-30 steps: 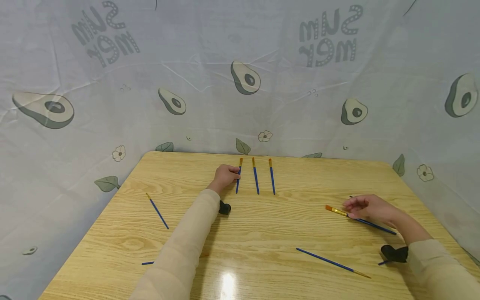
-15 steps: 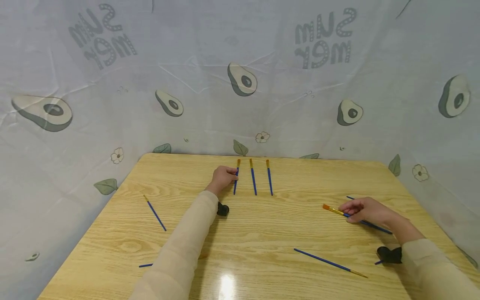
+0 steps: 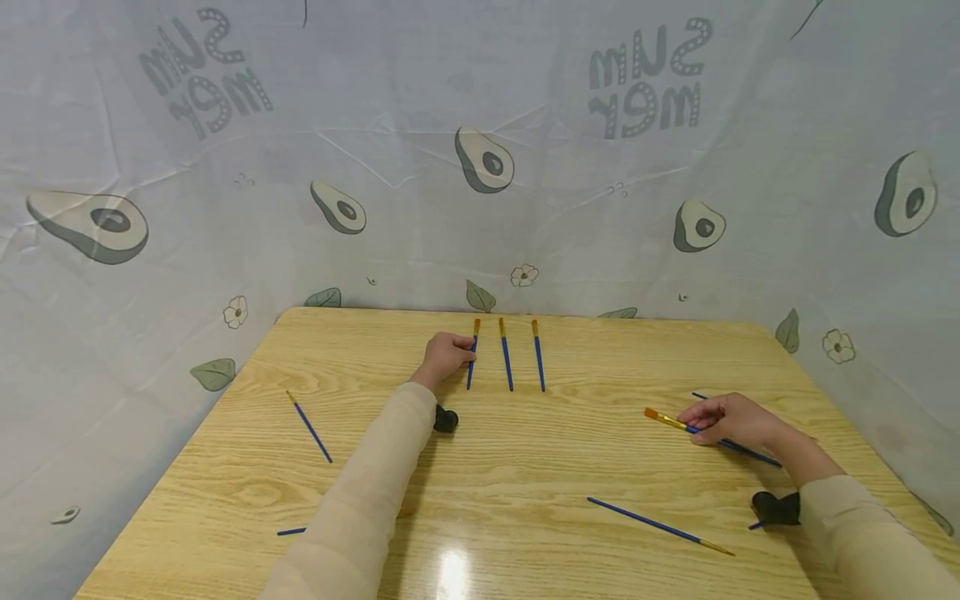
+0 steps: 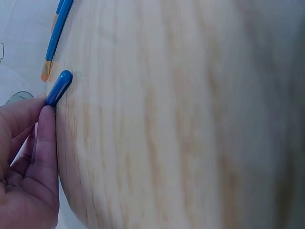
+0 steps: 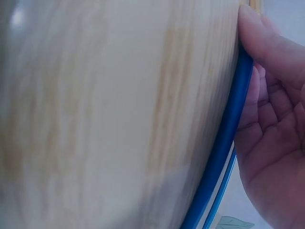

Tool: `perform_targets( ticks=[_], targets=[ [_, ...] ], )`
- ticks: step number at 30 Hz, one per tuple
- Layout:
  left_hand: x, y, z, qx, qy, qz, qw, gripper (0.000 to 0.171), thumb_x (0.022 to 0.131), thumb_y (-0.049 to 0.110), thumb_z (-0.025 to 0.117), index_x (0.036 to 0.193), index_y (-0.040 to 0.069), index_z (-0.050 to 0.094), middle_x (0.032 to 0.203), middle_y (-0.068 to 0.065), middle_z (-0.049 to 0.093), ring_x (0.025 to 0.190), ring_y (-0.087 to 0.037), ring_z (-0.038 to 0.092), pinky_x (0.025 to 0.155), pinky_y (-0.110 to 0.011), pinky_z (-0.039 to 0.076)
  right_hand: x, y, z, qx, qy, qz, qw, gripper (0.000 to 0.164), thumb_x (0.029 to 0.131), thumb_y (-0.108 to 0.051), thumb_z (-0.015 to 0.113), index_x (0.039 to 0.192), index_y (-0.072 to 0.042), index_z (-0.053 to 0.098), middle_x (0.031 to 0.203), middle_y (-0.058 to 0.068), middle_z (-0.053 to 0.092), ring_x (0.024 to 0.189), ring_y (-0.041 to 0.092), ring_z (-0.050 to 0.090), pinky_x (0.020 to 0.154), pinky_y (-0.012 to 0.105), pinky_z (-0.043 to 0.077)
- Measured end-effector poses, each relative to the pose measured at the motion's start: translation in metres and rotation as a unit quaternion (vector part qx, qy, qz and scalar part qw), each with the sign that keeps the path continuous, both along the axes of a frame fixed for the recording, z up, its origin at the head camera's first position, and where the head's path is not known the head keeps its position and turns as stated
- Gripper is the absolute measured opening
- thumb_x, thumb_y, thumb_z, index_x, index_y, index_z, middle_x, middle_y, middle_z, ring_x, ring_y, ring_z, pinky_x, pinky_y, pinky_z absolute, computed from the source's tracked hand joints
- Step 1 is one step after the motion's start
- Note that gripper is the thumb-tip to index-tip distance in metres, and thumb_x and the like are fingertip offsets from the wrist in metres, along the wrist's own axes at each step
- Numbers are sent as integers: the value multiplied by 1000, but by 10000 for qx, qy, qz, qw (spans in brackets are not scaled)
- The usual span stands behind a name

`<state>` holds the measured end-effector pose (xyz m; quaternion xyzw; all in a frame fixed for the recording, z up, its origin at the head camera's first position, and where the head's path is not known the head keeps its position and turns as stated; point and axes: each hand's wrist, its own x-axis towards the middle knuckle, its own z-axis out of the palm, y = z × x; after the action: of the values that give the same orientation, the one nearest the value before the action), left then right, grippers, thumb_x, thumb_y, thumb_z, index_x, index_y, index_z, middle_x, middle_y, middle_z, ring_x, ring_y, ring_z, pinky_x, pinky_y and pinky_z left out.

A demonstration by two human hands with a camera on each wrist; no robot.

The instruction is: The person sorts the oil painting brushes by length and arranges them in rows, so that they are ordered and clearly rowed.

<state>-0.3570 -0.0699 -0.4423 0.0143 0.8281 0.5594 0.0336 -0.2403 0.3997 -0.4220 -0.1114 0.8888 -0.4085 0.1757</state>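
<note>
Near the table's back edge, my left hand [image 3: 446,357] pinches a blue-handled paintbrush [image 3: 476,328], the leftmost of three lying side by side. Its rounded blue handle end [image 4: 61,86] pokes out from my thumb and finger in the left wrist view. To its right are the middle paintbrush [image 3: 506,358] and the rightmost paintbrush [image 3: 539,358]. On the right side, my right hand [image 3: 738,421] pinches a larger flat paintbrush [image 3: 666,419] with orange bristles, near its gold ferrule. Its blue handle [image 5: 224,126] runs below my palm in the right wrist view.
Another brush handle [image 3: 699,395] shows behind my right hand. A thin paintbrush [image 3: 648,522] lies at the front right, another paintbrush [image 3: 311,429] at the left. Blue handle ends emerge beside my left sleeve [image 3: 291,531] and under the right wrist camera [image 3: 776,508]. A printed curtain [image 3: 405,267] hangs behind.
My right thumb and fingers have come together on the flat paintbrush, which has barely shifted. My left hand stays at the leftmost brush. The head view has moved slightly.
</note>
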Motion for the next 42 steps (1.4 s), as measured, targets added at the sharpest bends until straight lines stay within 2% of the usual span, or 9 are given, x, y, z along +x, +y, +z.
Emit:
perform_targets(
  ticks=[7,13,25,30,34,38,42],
  targets=[
    [1,0,0,64,15,-26,10000,30,88,-5,68,118,-4,68,109,-18,66,94,-26,68,75,-28,57,-1,-6,5,122,2,-232,9997,35,81,-5,78,113,6,68,103,10,64,88,23,57,71,31,52],
    [0,-1,1,-83,76,-36,9999,30,89,-3,68,119,-4,68,109,-17,66,94,-26,68,75,-27,57,-5,-20,12,-25,181,-313,9993,37,86,-8,74,118,8,64,109,15,64,92,23,60,74,32,54],
    [-5,-1,-3,-67,53,-44,10000,29,88,-3,69,118,-3,68,106,-16,68,89,-24,69,73,-27,57,-32,-71,22,-60,598,-945,9937,37,91,-14,70,124,2,64,108,15,64,94,25,59,75,33,52],
    [-6,-1,-1,-63,40,-45,10000,30,88,-2,69,118,-3,68,107,-16,68,91,-25,69,73,-26,57,-43,-92,20,-206,687,-1262,9894,37,92,-12,70,125,2,63,112,17,63,98,28,58,77,31,51],
    [-5,-1,0,-44,117,-24,9999,30,88,-3,69,118,-4,68,107,-16,67,92,-26,69,74,-27,57,-53,-107,18,-309,762,-1513,9851,36,91,-10,70,124,1,64,114,18,62,102,30,56,82,36,50],
    [-5,-1,-2,-71,157,-6,9999,29,88,-3,69,117,-4,69,106,-16,68,90,-25,69,73,-27,57,-62,-118,15,-398,729,-1770,9807,35,90,-11,70,123,1,64,115,18,63,105,32,56,86,40,49],
    [-5,-1,-5,-65,163,-7,9998,28,88,-3,69,116,-3,69,104,-16,69,87,-24,69,72,-26,57,-71,-128,13,-441,642,-2009,9765,36,90,-11,70,124,0,64,117,19,63,105,31,56,84,38,50]
  ],
)
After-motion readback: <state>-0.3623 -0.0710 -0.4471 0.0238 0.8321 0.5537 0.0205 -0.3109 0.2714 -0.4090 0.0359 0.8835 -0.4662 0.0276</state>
